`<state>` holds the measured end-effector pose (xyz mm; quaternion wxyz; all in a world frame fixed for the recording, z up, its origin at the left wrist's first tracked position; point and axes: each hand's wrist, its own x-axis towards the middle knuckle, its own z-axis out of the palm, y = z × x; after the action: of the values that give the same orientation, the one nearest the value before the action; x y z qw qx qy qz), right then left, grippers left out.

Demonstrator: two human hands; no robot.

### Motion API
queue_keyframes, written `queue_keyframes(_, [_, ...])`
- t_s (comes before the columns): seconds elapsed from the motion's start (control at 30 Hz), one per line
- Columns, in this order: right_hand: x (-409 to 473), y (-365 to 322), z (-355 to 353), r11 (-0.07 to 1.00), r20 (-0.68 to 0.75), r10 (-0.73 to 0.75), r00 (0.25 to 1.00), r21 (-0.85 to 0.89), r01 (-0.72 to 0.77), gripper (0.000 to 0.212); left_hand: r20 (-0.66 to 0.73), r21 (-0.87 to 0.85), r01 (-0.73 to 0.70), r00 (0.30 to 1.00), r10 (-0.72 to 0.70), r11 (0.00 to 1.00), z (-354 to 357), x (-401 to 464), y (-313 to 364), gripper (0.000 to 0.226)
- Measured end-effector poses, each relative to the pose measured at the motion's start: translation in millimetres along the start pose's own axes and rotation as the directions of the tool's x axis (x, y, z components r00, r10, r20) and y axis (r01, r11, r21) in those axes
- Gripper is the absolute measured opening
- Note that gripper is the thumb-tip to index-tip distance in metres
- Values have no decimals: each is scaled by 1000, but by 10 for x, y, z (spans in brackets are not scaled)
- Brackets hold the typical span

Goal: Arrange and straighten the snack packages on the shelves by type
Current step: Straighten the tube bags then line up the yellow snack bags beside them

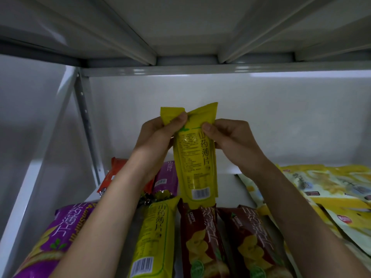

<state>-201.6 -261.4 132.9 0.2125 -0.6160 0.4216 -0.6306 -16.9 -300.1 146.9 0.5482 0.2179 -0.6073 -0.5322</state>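
Left hand (pixel 160 133): raised above the shelf, thumb and fingers pinching the upper left part of a yellow snack package (pixel 195 157), just under its top seal.

Right hand (pixel 230 137): raised at the same height, thumb on the front and fingers curled behind, pinching the upper right edge of the same package.

Yellow snack package: held upright between both hands, printed back side with barcode facing the camera, top seal creased where the two thumbs press; its lower end hangs just above the packages lying at the near edge of the shelf.

Shelf (pixel 226 189), white, lying items from left to right:
- Purple package (pixel 58 237), near left, partly under the left forearm.
- Orange package (pixel 112 175), far left, beside the metal upright (pixel 86 125).
- Second purple package (pixel 166 179), behind the left wrist, barcode showing.
- Second yellow package (pixel 154 237), near centre, back side up, barcode at its near end.
- Two dark red packages (pixel 200 241) (pixel 251 241), side by side, right of the second yellow package, fronts up.
- Pile of pale yellow bags (pixel 321 189), right side, overlapping and askew, partly under the right forearm.

Upper shelf underside (pixel 184 27): grey, ribbed, overhead.
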Motion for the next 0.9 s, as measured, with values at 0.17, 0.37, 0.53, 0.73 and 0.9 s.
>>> queue_keyframes(0.17, [-20, -63, 35, 996, 121, 85, 989, 31, -89, 34, -78, 8, -53, 996, 54, 999, -83, 28, 10, 17])
queue_keyframes(0.37, [-36, -79, 76, 999, 140, 46, 989, -6, -46, 28, -120, 35, -80, 989, 83, 996, -49, 17, -11, 9])
queue_keyframes(0.53, [-5, -36, 19, 998, 87, 28, 996, -63, -23, 7, -142, 29, -55, 988, 59, 998, -8, 0, -38, 10])
queue_keyframes(0.73, [-4, -52, 20, 997, 21, 44, 999, -61, -42, 42, -16, -45, 21, 1000, -22, 999, 24, -12, -6, 31])
queue_keyframes(0.9, [-32, -143, -18, 995, 83, 104, 991, -6, -103, 53, -6, -5, -20, 1000, 20, 1000, -28, -17, -17, 33])
